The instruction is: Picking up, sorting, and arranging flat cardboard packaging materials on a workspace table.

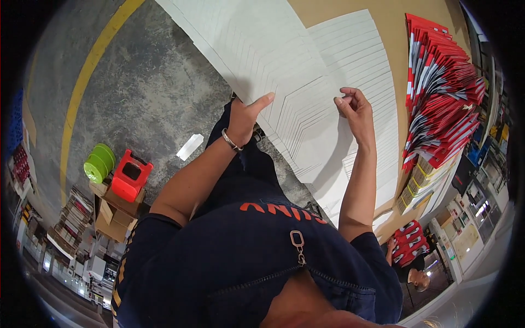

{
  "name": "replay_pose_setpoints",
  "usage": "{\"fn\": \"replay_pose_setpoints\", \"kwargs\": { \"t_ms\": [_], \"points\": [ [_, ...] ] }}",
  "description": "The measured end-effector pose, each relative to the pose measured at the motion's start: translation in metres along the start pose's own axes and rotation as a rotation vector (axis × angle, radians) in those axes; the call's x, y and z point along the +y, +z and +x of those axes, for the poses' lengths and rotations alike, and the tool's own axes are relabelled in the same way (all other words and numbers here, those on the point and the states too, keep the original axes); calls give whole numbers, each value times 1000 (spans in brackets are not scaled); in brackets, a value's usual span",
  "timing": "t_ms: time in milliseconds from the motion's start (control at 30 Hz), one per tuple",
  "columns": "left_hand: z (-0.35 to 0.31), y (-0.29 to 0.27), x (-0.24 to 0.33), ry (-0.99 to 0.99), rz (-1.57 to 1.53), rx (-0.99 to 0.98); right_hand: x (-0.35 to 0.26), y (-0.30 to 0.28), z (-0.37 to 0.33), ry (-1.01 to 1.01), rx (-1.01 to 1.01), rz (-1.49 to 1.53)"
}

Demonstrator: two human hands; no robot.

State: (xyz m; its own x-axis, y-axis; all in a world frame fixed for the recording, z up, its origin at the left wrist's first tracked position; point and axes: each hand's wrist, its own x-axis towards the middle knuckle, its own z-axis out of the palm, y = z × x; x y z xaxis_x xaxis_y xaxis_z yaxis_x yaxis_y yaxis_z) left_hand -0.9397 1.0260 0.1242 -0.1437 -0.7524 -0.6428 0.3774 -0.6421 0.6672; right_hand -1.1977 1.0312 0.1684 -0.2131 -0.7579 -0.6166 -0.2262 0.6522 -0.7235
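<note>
White flat card sheets [306, 90] lie fanned in overlapping rows, their stepped edges showing as thin lines. My left hand [243, 120] is at the near left edge of these sheets. Its thumb lies on top, and its other fingers are hidden below the edge, so the hand closes around the sheets' border. My right hand [358, 117] hovers over a second fan of white sheets [361, 49] on the right. Its fingers are loosely curled in toward the thumb, with nothing visible between them, and its shadow falls on the sheets.
Brown board [402, 65] lies under the sheets. Red and white folded packages [437, 93] stand fanned along the right, beside strapped bundles [418, 180]. On the concrete floor at left are a green tub [100, 163], a red stool [131, 175] and cartons [117, 218]. Another person [415, 273] is at lower right.
</note>
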Motion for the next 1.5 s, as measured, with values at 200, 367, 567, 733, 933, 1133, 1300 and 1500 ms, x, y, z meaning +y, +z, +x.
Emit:
{"fn": "replay_pose_setpoints", "kwargs": {
  "t_ms": [200,367,567,733,933,1133,1300,1500],
  "points": [
    [-4,-1,-6,-78,111,-17,3,-13,-14,-39,6,-177],
    [-4,3,-4,1,148,-36,6,-12,-12,32,23,-18],
    [-3,1,-11,25,100,-11,7,-2,-6,3,78,21],
    [-5,-1,-22,0,39,-35,13,-4,-6,10,96,9],
    [-15,1,-21,-30,29,-16,18,-18,-21,-1,59,48],
    [-16,0,-25,30,96,2,28,-15,-19,5,90,-17],
    [-15,-3,-28,20,104,-18,29,-12,-17,11,125,39],
    [-15,0,-26,41,119,15,29,-14,-18,-6,83,41]
  ]
}}
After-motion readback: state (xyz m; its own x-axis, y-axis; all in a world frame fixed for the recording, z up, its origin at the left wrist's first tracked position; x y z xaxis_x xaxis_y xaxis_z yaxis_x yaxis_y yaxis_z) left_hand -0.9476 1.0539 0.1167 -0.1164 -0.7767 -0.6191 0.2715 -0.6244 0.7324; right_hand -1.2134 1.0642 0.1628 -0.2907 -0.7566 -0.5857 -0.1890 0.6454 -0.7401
